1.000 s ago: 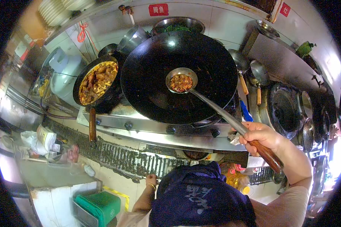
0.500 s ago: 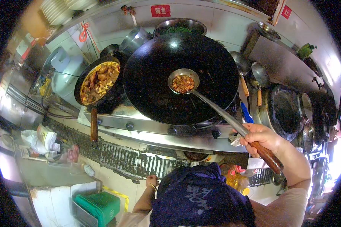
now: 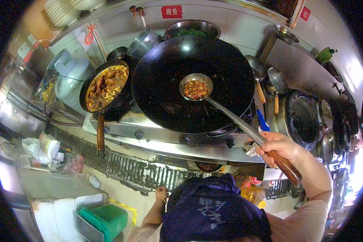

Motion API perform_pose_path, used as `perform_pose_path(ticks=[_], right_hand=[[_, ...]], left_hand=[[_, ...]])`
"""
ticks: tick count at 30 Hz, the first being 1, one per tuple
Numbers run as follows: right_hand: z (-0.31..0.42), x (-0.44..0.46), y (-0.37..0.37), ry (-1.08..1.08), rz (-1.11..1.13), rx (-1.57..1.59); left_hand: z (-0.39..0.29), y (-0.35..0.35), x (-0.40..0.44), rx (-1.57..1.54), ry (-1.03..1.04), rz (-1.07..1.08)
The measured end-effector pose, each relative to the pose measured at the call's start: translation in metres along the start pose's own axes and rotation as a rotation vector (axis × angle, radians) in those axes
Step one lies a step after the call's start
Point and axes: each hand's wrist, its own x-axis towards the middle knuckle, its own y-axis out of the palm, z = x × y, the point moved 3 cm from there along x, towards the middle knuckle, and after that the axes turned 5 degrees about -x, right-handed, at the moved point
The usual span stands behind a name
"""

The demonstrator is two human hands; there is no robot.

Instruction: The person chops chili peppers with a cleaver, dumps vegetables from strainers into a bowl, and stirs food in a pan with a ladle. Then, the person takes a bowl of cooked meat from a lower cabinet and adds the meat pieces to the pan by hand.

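My right hand (image 3: 279,149) is wrapped around the brown wooden handle of a metal ladle (image 3: 246,127). The ladle's bowl, seen over the middle of a large black wok (image 3: 157,101), holds a reddish-brown chopped mixture (image 3: 195,89) with oil. Whether the bowl touches the wok's bottom, I cannot tell. Low down beside the dark apron (image 3: 213,209), my left hand (image 3: 161,192) hangs with its fingers curled in, and nothing shows in it. To the wok's left is a wooden-handled pan (image 3: 83,97) containing browned pieces in a yellow layer (image 3: 107,88).
The wok and pan stand on a steel stove (image 3: 161,146) with knobs along its front. Two small pans, one a wooden-handled pan (image 3: 276,80), lie to the right. A metal bowl of greens (image 3: 192,29) is behind the wok. A green bin (image 3: 109,222) stands at lower left.
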Motion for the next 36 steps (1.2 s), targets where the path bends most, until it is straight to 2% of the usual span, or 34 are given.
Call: perform_pose_path(ticks=[5,17,24,26,29,36], right_hand=[[0.001,-0.001,0.001,0.019,-0.027,-0.011],[-0.001,0.000,-0.002,0.020,-0.022,0.019],[0.002,0.000,-0.001,0.026,-0.018,-0.035],[0.003,0.000,-0.001,0.029,-0.020,-0.068],[0.004,0.001,-0.001,0.037,-0.029,-0.105],[0.007,-0.001,0.002,0.040,-0.050,-0.120]], left_hand=[[-0.005,0.003,-0.005,0.078,0.001,-0.026],[-0.001,0.005,-0.003,-0.084,-0.019,-0.026],[0.019,0.003,0.012,-0.034,0.002,-0.056],[-0.022,0.013,-0.024,0.049,-0.012,-0.052],[-0.030,0.015,-0.031,0.121,0.053,-0.050],[0.001,0.008,-0.002,0.018,0.082,0.013]])
